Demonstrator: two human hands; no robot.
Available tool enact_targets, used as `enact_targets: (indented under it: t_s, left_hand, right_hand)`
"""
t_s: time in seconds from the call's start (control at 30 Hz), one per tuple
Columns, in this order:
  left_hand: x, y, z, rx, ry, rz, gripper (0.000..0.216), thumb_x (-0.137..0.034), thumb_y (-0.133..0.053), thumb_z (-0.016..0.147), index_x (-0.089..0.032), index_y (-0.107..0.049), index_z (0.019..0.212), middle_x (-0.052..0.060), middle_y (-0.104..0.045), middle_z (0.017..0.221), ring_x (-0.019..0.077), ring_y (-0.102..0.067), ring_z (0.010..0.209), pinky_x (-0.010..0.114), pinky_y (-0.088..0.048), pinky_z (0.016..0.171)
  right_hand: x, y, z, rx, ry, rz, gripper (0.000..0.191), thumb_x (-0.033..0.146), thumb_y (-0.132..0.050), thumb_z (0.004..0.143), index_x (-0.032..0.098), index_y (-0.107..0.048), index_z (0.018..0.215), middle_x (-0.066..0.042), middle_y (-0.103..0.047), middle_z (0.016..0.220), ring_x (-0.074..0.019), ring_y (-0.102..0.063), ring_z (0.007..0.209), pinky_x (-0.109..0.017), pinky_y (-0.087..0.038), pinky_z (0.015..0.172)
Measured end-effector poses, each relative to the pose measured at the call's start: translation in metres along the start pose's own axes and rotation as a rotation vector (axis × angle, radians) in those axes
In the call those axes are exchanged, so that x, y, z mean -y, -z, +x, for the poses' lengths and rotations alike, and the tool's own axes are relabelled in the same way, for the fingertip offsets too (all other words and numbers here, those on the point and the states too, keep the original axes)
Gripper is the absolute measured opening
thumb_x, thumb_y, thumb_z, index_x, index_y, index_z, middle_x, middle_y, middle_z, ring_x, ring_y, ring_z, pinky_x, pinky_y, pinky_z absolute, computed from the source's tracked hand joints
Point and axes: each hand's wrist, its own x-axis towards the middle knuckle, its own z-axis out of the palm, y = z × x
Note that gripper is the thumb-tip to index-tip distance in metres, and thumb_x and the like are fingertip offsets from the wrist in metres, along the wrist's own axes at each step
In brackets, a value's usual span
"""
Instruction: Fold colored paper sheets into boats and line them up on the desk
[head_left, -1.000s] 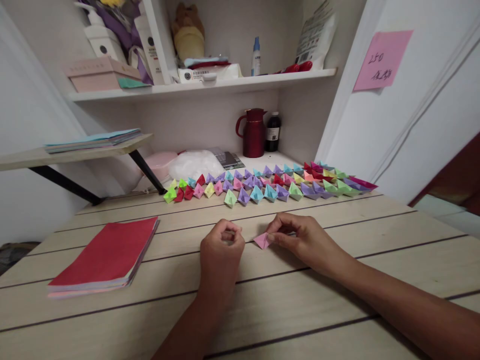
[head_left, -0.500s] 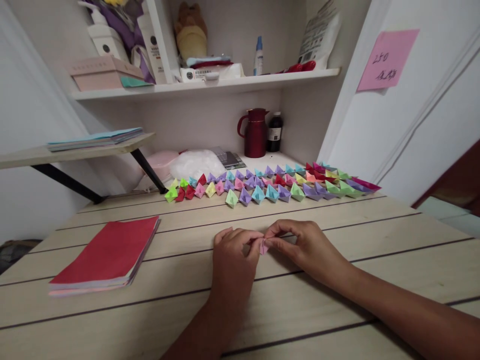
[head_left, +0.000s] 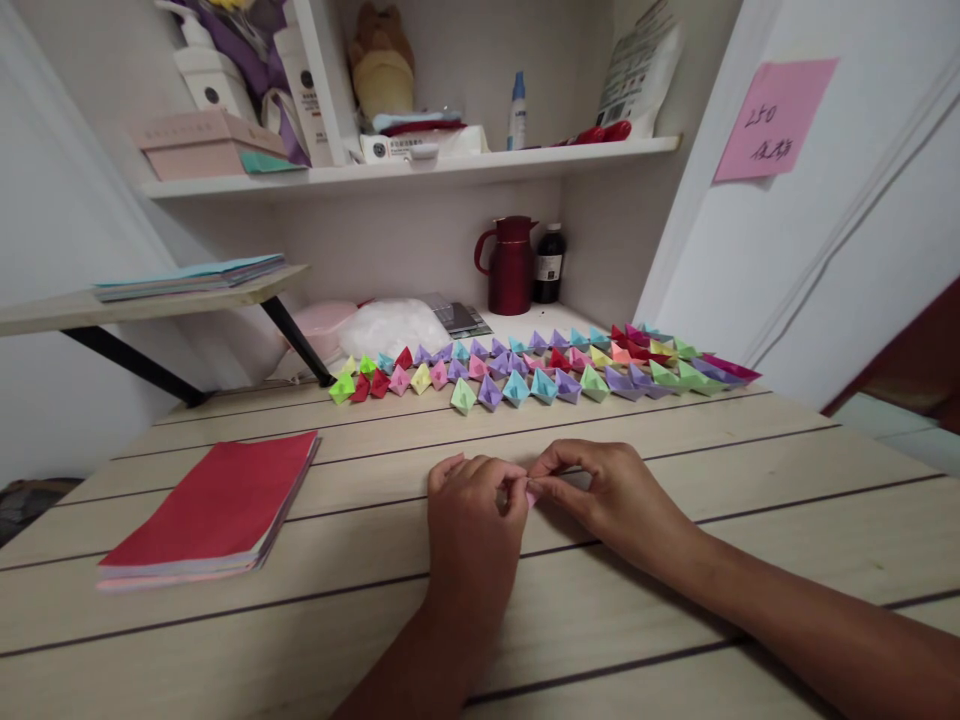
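Note:
A small folded piece of pink paper (head_left: 532, 498) is pinched between my two hands, just above the wooden table. My left hand (head_left: 474, 510) grips its left side with thumb and index finger, covering most of it. On the other side, my right hand (head_left: 611, 490) holds the paper between thumb and fingertip. Only a small pink corner shows, so its folded shape cannot be made out. Beyond the hands, several rows of folded paper boats (head_left: 517, 388) in many colours stand across the table (head_left: 360, 620).
A stack of coloured paper with a red top sheet (head_left: 214, 505) lies at the left. Behind it a small raised shelf (head_left: 255, 293) on black legs bears more paper (head_left: 191, 278). A dark red jug (head_left: 512, 270) and a dark bottle (head_left: 550, 265) stand at the back.
My left hand has shifted slightly to the right and its thumb covers more of the pink paper, so less of it shows. My right hand is nearly still.

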Motion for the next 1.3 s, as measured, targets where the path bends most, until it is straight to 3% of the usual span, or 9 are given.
enact_targets:
  t_s: [0.23,0.43,0.83,0.9,1.0,1.07,1.2,1.3]
  left_hand:
    - [0.000,-0.005,0.000,0.032,0.121,0.011,0.014,-0.007,-0.061,0.067,-0.020,-0.058,0.062,-0.003,-0.066,0.062,0.0153,-0.061,0.063,0.036,-0.043,0.081]
    - [0.008,-0.002,0.003,0.057,0.234,-0.066,0.011,-0.010,-0.058,0.069,-0.020,-0.061,0.064,-0.002,-0.067,0.064,0.0158,-0.063,0.064,0.030,-0.047,0.070]
    - [0.015,-0.002,0.002,0.044,0.277,-0.117,0.010,-0.013,-0.058,0.071,-0.020,-0.063,0.066,-0.002,-0.068,0.064,0.0141,-0.065,0.062,0.026,-0.048,0.066]
    - [0.015,-0.002,0.003,0.041,0.271,-0.112,0.010,-0.012,-0.059,0.071,-0.021,-0.063,0.067,-0.003,-0.068,0.065,0.0140,-0.064,0.062,0.027,-0.047,0.066]
    - [0.010,-0.001,0.002,0.038,0.220,-0.044,0.011,-0.011,-0.060,0.072,-0.020,-0.062,0.067,-0.003,-0.068,0.067,0.0150,-0.063,0.064,0.030,-0.046,0.070]
    - [0.005,0.000,0.001,0.026,0.153,0.037,0.013,-0.008,-0.060,0.072,-0.020,-0.061,0.068,-0.003,-0.068,0.068,0.0161,-0.062,0.066,0.033,-0.044,0.074]
    - [-0.004,0.000,-0.002,0.017,0.025,0.126,0.015,-0.006,-0.060,0.072,-0.021,-0.060,0.070,-0.002,-0.067,0.069,0.0171,-0.062,0.071,0.036,-0.042,0.079]
    - [-0.007,0.000,-0.003,0.023,0.008,0.139,0.016,-0.005,-0.060,0.071,-0.021,-0.059,0.069,-0.002,-0.067,0.069,0.0173,-0.061,0.071,0.036,-0.042,0.080]
  right_hand:
    - [0.003,-0.001,-0.001,0.055,0.035,0.031,0.014,0.014,-0.056,0.080,0.021,-0.067,0.075,0.001,-0.070,0.074,-0.0162,-0.064,0.070,-0.025,-0.046,0.065]
    - [0.001,0.000,-0.001,0.041,-0.023,0.084,0.011,0.014,-0.054,0.081,0.020,-0.062,0.077,0.001,-0.068,0.074,-0.0159,-0.062,0.070,-0.025,-0.045,0.063]
    - [-0.009,-0.001,0.003,0.075,-0.007,0.090,0.007,0.020,-0.054,0.086,0.021,-0.058,0.080,0.000,-0.067,0.077,-0.0166,-0.061,0.075,-0.027,-0.047,0.068]
    - [-0.010,-0.002,0.003,0.066,-0.038,0.119,0.004,0.024,-0.057,0.085,0.022,-0.057,0.088,-0.001,-0.067,0.084,-0.0172,-0.063,0.078,-0.028,-0.049,0.070]
    - [-0.007,-0.005,0.002,0.080,-0.054,0.160,0.027,0.030,-0.064,0.082,0.023,-0.052,0.105,-0.004,-0.067,0.100,-0.0184,-0.063,0.087,-0.029,-0.051,0.075]
    - [-0.004,-0.008,0.000,0.094,-0.026,0.121,0.031,0.028,-0.064,0.081,0.024,-0.051,0.109,-0.004,-0.066,0.105,-0.0190,-0.063,0.090,-0.030,-0.051,0.076]
    - [0.003,-0.013,-0.001,0.084,0.071,-0.048,0.023,0.017,-0.056,0.082,0.023,-0.054,0.104,-0.003,-0.067,0.096,-0.0188,-0.062,0.084,-0.031,-0.048,0.076]
    - [0.005,-0.014,-0.001,0.086,0.107,-0.111,0.019,0.013,-0.053,0.082,0.023,-0.056,0.098,-0.002,-0.067,0.089,-0.0192,-0.062,0.080,-0.032,-0.047,0.075]
